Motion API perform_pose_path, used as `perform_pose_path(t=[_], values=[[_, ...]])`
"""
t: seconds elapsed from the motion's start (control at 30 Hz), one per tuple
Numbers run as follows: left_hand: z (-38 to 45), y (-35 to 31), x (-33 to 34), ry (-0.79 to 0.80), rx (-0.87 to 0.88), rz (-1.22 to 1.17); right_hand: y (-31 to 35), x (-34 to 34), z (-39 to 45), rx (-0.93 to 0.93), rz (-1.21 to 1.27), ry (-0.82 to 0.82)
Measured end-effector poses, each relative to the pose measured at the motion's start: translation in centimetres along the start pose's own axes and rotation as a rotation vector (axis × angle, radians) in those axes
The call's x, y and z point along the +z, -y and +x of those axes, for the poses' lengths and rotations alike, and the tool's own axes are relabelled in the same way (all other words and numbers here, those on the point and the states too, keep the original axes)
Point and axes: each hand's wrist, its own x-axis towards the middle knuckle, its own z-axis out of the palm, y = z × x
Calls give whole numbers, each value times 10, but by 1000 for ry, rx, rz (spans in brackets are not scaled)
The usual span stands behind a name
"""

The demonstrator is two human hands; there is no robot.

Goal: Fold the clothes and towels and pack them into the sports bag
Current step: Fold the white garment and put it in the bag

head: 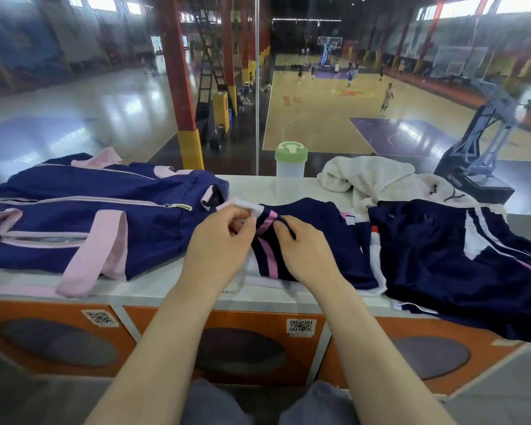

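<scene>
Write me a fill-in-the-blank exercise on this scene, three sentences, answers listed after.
1. The sports bag is navy with straps coloured ____.
2. Both the left hand and the right hand pinch the ____-striped navy garment.
3. The bottle behind the garment has a lid coloured ____.

Missing words: pink; pink; green.
</scene>
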Motion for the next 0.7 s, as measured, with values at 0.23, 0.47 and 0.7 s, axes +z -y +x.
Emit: perform_pose_path(t=[0.23, 0.47, 0.7], values=[[15, 5, 28, 155, -464, -602, 2, -7, -5, -11, 35, 84], [27, -15, 68, -139, -468, -717, -7, -19, -12, -88, -27, 265], [40, -4, 60, -298, -403, -883, -36, -51, -14, 108, -440, 225]])
